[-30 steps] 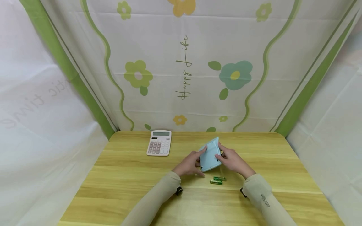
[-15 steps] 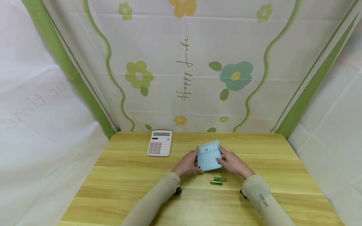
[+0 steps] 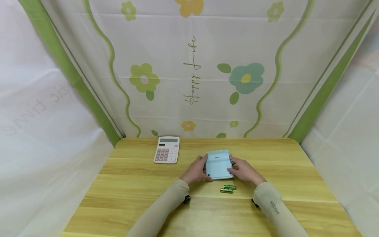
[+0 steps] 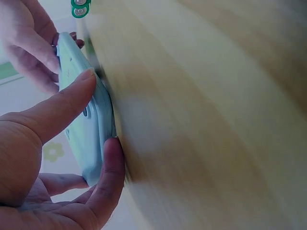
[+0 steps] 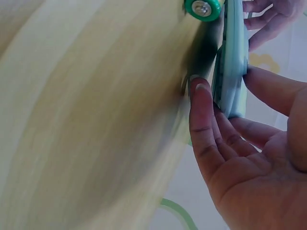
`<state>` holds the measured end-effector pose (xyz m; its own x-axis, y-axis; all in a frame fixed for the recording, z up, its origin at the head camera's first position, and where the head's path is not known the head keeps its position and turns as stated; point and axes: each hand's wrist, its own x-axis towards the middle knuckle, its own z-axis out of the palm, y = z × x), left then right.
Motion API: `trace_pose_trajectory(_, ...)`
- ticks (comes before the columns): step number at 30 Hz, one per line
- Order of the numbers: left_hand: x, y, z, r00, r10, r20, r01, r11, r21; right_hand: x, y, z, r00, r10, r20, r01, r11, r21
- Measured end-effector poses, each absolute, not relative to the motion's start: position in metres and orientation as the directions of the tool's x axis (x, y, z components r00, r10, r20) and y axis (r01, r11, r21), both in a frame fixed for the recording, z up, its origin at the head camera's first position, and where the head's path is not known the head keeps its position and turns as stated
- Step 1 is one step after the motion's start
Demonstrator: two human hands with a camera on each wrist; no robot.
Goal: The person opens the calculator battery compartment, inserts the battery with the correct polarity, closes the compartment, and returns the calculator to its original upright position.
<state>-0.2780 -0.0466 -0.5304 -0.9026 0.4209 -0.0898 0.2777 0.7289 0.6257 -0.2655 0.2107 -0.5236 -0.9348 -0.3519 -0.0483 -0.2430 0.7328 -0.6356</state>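
Note:
A light-blue calculator [image 3: 219, 167] lies back up, low over the table, with a small latch near its far edge. My left hand [image 3: 195, 171] grips its left side, thumb on the back and fingertips along the lower edge, as the left wrist view shows. On the right side, my right hand [image 3: 245, 170] holds it between thumb and curled fingers, some fingertips reaching beneath it in the right wrist view. Its key side faces down, mostly hidden. Two green batteries [image 3: 226, 190] lie side by side just in front of it.
A white calculator [image 3: 167, 150] with pinkish keys lies face up at the back left of the wooden table [image 3: 142, 197]. Behind the table hangs a flowered white curtain [image 3: 165, 108], with more fabric at both sides.
The blue calculator has turned from steeply tilted to nearly flat and come lower. My left thumb has slid from its back to its left edge. The batteries have stayed put.

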Motion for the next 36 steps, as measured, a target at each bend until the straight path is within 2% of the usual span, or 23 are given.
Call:
trace_pose_trajectory(8, -0.2798, -0.0443, -0.5305, -0.898, 0.431, -0.084, 0.299, 0.742, 0.6, -0.2677, 0.2144, -0.5278, -0.942, -0.332, -0.056, -0.236, 0.768, -0.595)
trace_pose_trajectory(18, -0.2831, -0.0439, -0.5298, -0.891, 0.449, -0.067, 0.33, 0.741, 0.585, -0.2682, 0.2144, -0.5253, -0.941, -0.328, -0.081, -0.215, 0.765, -0.607)
trace_pose_trajectory(36, -0.279, -0.0472, -0.5274, -0.897, 0.435, -0.083, 0.306, 0.744, 0.594, -0.2674, 0.2107, -0.5272, -0.945, -0.311, -0.104, -0.19, 0.777, -0.601)
